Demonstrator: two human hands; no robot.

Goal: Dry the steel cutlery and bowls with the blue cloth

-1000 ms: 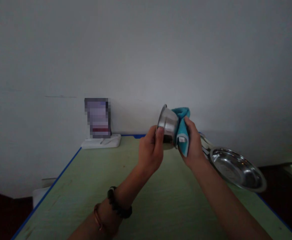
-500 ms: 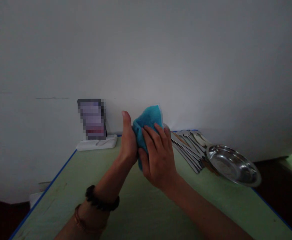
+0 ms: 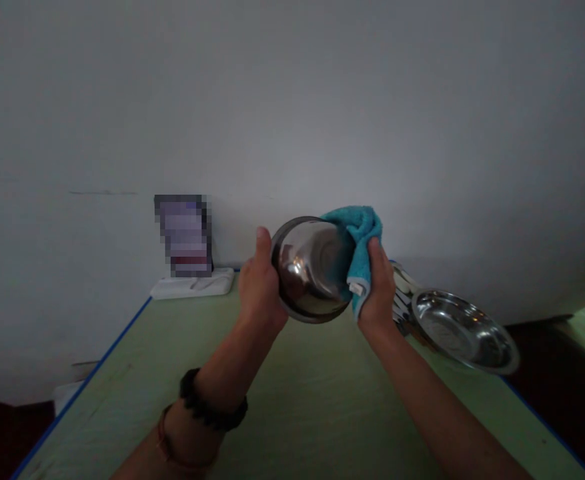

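Note:
A shiny stainless-steel bowl [image 3: 307, 267] is held up above the table, tilted so that its outer side and base face me and to the right. My left hand [image 3: 261, 287] grips its rim from the left, thumb up and fingers hidden behind it. In my right hand [image 3: 379, 287] is a bunched turquoise cloth [image 3: 359, 233] with a small white label. The cloth lies against the right side of the bowl, near its base.
A wide steel basin [image 3: 465, 330] rests at the table's right edge, with cutlery [image 3: 401, 303] beside it, partly hidden by my right hand. A blurred-out phone-like screen [image 3: 187, 233] stands on a white base [image 3: 192, 285] at the back left. Behind the green table [image 3: 317, 400] rises a pale wall.
Half a second ago the cloth and my right hand covered the bowl in front. Now they have moved right, and the bowl shows its outer side, turned more toward me than one second ago.

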